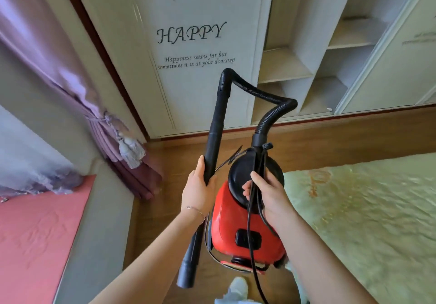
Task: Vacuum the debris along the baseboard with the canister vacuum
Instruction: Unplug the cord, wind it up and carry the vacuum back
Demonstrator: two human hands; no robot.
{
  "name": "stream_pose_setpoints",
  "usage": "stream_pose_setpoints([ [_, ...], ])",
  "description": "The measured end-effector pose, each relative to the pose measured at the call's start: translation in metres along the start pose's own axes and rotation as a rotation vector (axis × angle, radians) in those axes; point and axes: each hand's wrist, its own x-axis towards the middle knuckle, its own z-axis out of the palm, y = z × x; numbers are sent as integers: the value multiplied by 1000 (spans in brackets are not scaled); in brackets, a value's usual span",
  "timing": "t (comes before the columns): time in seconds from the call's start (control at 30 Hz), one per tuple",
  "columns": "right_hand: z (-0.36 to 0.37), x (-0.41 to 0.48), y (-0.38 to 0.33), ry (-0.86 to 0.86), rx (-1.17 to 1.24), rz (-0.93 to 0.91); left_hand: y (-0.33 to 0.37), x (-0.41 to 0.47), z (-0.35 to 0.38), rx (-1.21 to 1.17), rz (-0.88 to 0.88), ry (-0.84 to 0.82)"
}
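A red canister vacuum (pixel 238 221) with a black top hangs in the air in front of me, above the wooden floor. My right hand (pixel 266 195) grips its black top together with the black power cord (pixel 251 254), which dangles downward. My left hand (pixel 199 188) is closed around the black rigid wand (pixel 213 145); the wand's open nozzle end (pixel 187 274) points down past my wrist. The ribbed black hose (pixel 257 91) loops up from the canister and bends over to the wand. A brown baseboard (pixel 306 121) runs under the wardrobe ahead. I see no debris.
A white wardrobe door with "HAPPY" lettering (pixel 191 33) and open shelves (pixel 306 68) stand ahead. Purple curtains (pixel 99 124) hang at left beside a pink cushioned ledge (pixel 35 233). A green bed cover (pixel 365 209) fills the right. A narrow strip of wooden floor (pixel 169 152) lies between.
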Motion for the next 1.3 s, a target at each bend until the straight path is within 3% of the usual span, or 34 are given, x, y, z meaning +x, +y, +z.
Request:
stream_pose_setpoints([
  [0.3, -16, 136, -76, 181, 159, -39, 68, 162, 56, 15, 154, -93],
  [0.5, -39, 238, -112, 347, 243, -66, 106, 280, 120, 30, 246, -257],
  [0.83, -82, 370, -201, 634, 384, -176, 219, 453, 208, 15, 591, -528],
  [0.97, -118, 411, -234, 692, 439, -235, 262, 493, 266, -56, 631, -665],
  [1.3, -256, 509, -297, 778, 460, -242, 390, 567, 415, -11, 639, -749],
])
